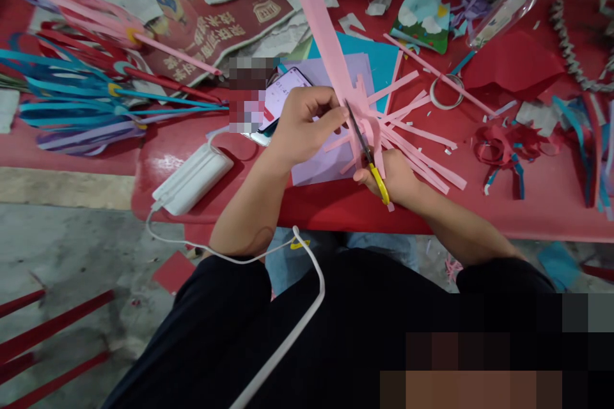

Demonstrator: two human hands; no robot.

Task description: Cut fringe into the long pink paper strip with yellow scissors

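My left hand (307,124) pinches a pink paper strip (329,45) near its lower part, thumb and fingers closed on it. The strip's long end slants up and away to the left. In my right hand (391,176) are scissors (378,184) with a yellow handle, their dark blades pointing up at the pink paper beside my left fingertips. Whether the blades are parted is hard to see. Several cut pink strips (417,156) fan out on the red table to the right of the blades. Purple paper (307,169) and a blue sheet (384,51) lie beneath.
A phone (283,96) and a white power bank (194,179) with a cable (316,268) lie to the left. Blue paper-strip bundles (71,92) and newspaper (215,19) are further left. A tape roll (446,91), clear bottle (518,6) and red paper scraps (503,140) are right.
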